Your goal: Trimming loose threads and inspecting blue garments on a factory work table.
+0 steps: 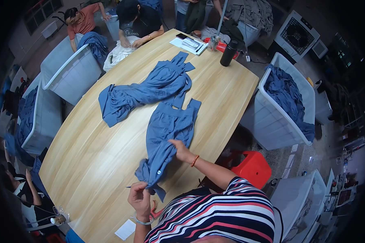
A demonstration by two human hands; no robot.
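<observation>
A blue knit garment [166, 127] with a ribbed edge lies on the wooden table [97, 158] in front of me; its exact kind is hard to tell. My left hand [140, 199] pinches its near end by the table's edge, with the thumb and fingertips together. Fabric is bunched under my right hand [182, 152], whose fingers grip the garment's right side about halfway along. Beyond it, a second pile of blue garments [146, 90] is spread out. Beside my left wrist shows a red handle [155, 211], partly hidden by my body, and a white card [125, 229].
A black bottle [229, 53], a glass jar [213, 43] and papers [192, 43] stand at the table's far end. Bins of blue cloth [286, 95] flank the table. A red stool [253, 168] is at my right. A co-worker in black [144, 25] handles white cloth at the far left.
</observation>
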